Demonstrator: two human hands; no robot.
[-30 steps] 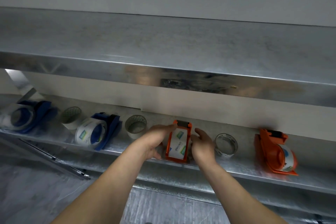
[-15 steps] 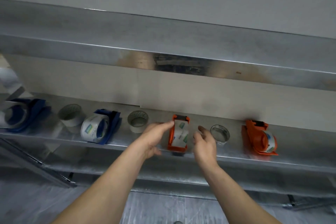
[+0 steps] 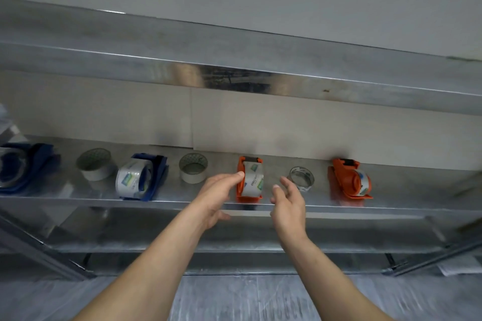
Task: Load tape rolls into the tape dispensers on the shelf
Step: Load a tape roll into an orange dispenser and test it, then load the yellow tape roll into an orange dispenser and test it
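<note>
While both forearms reach up from the bottom of the frame, the left hand (image 3: 217, 197) lies open, fingertips touching the left side of the middle orange dispenser (image 3: 249, 198), its tape roll (image 3: 254, 180) already loaded. The right hand (image 3: 288, 200) hangs open just right of it, holding nothing. Beyond, a loose clear roll (image 3: 302, 178) stands on the shelf (image 3: 78, 200).

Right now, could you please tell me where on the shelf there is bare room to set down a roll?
The widest bare stretch lies right of the right orange dispenser, toward the shelf end. Leftward it is crowded: narrow gaps, with the left hand and right hand flanking the middle dispenser beside the clear roll.
</note>
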